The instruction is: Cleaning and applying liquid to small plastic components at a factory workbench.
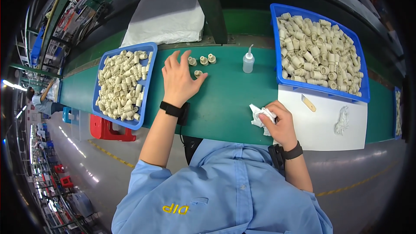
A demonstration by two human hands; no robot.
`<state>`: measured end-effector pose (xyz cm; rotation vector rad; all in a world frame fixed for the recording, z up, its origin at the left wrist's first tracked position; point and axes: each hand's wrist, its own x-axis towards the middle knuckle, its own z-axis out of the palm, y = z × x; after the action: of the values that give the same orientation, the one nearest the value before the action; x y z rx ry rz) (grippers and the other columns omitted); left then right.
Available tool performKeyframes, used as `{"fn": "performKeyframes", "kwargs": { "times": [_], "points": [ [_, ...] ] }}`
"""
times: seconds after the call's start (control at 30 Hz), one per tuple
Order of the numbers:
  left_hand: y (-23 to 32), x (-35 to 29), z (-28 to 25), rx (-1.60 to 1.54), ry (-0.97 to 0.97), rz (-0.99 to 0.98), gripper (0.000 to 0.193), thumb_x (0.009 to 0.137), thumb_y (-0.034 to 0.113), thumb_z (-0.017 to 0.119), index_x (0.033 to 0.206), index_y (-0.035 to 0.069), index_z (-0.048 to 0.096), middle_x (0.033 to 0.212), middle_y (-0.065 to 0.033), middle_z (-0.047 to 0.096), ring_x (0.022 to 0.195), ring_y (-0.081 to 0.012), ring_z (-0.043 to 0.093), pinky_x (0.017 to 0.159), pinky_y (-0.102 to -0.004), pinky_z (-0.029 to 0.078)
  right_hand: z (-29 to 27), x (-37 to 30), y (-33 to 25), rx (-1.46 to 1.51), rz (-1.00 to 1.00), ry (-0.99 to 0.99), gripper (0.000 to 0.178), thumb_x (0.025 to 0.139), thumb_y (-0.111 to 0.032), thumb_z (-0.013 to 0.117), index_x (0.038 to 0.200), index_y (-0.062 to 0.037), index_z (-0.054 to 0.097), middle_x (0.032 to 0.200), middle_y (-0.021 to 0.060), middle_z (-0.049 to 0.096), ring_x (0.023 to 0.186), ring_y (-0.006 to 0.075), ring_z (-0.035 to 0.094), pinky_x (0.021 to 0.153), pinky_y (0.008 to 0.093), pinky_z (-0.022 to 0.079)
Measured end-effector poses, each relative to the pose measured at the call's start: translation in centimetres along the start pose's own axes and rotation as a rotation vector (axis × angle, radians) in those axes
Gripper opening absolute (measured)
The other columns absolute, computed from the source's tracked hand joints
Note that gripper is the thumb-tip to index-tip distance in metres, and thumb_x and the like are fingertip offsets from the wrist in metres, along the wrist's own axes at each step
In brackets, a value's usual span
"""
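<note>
My left hand point(178, 79) lies flat on the green table point(225, 99), fingers spread, its thumb beside a small cream plastic fitting point(198, 73). Three more cream fittings point(202, 60) stand in a row just beyond the fingertips. My right hand point(281, 121) is closed around a crumpled white cloth point(259, 115) at the table's near edge. A small clear squeeze bottle point(248, 61) with a thin nozzle stands upright between the two hands, farther back.
A blue tray point(145, 91) of cream fittings sits at left, a larger blue tray point(321, 87) of them at right. A white sheet point(320, 130) holds a wooden stick point(308, 103) and a white wad point(342, 121). A red stool point(106, 131) stands below the table.
</note>
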<state>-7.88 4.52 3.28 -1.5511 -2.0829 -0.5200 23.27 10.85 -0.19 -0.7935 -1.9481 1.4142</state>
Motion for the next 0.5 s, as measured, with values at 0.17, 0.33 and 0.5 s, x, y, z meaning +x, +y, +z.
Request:
{"fn": "performKeyframes", "kwargs": {
  "times": [0.17, 0.33, 0.5],
  "points": [
    [-1.2, 0.4, 2.3, 0.000, -0.181, -0.054, 0.079, 0.071, 0.048, 0.077, 0.136, 0.016, 0.046, 0.120, -0.0162, 0.052, 0.100, -0.0333, 0.055, 0.079, -0.0441, 0.049, 0.1, 0.1, -0.2, -0.015, 0.006, 0.005, 0.010, 0.084, -0.004, 0.070, 0.084, 0.0031, 0.062, 0.084, 0.0067, 0.057, 0.074, 0.0135, 0.053, 0.066, 0.0245, 0.041],
    [-0.9, 2.0, 2.1, -0.140, -0.344, 0.054, 0.073, 0.075, 0.052, 0.073, 0.134, 0.016, 0.048, 0.108, -0.0134, 0.054, 0.097, -0.0321, 0.057, 0.070, -0.0429, 0.053, 0.1, 0.0, -0.5, -0.018, 0.011, 0.013, 0.011, 0.083, -0.005, 0.070, 0.084, 0.0032, 0.063, 0.084, 0.0068, 0.058, 0.074, 0.0136, 0.054, 0.066, 0.0247, 0.041],
    [0.5, 3.1, 2.5, -0.127, -0.454, 0.233, 0.056, 0.082, 0.046, 0.068, 0.128, 0.019, 0.051, 0.103, -0.0122, 0.055, 0.089, -0.0304, 0.061, 0.063, -0.0412, 0.053, 0.1, 0.1, -0.3, -0.040, 0.013, -0.002, 0.010, 0.084, -0.005, 0.070, 0.084, 0.0029, 0.063, 0.084, 0.0067, 0.058, 0.074, 0.0137, 0.054, 0.066, 0.0250, 0.041]
  ]
}}
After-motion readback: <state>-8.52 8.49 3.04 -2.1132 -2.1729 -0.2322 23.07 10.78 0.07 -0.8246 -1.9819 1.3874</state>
